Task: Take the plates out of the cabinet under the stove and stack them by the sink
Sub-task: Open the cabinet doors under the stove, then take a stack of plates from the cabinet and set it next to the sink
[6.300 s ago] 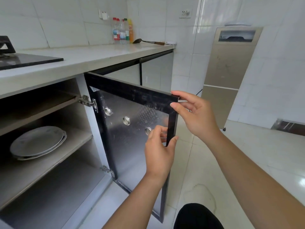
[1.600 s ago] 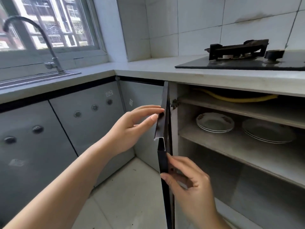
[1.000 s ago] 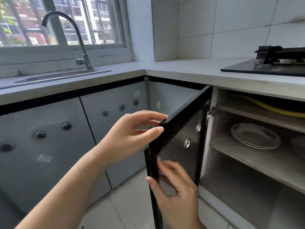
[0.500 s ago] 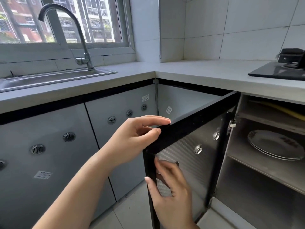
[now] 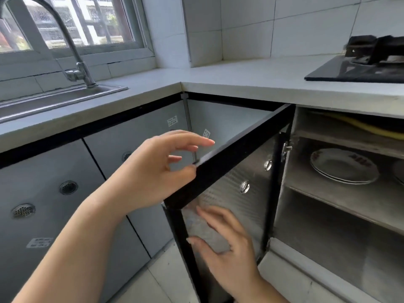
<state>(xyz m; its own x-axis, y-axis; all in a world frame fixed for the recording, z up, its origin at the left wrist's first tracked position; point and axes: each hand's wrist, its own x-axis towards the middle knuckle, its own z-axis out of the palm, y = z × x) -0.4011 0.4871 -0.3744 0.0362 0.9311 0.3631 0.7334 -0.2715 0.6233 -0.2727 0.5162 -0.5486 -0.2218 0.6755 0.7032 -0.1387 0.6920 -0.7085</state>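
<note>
Plates (image 5: 344, 166) lie in a short stack on the middle shelf (image 5: 341, 199) of the cabinet under the stove (image 5: 360, 71), untouched, and the edge of another plate just shows at the far right of the same shelf. The step in hand looks to be the opening of the cabinet door (image 5: 240, 154), which stands swung out from its hinge and leaves the shelf in view. The left hand (image 5: 150, 173) is at the door's top outer corner, its thumb (image 5: 185, 171) against the black frame and its fingers (image 5: 196, 139) spread apart and nearly straight above the top edge, clamped on nothing. The right hand (image 5: 229, 252) lies lower, its fingers (image 5: 209, 215) flat and apart against the door's shiny inner panel, pressing rather than gripping. No plate has yet come out, so the task seems to be at its very start. The next move probably calls for both hands to leave the door and reach right into the cabinet, sliding fingers under the stack's rim to lift it level. It must then clear the door and be carried left over the countertop (image 5: 218, 77) to a spot beside the sink (image 5: 109, 88).
</note>
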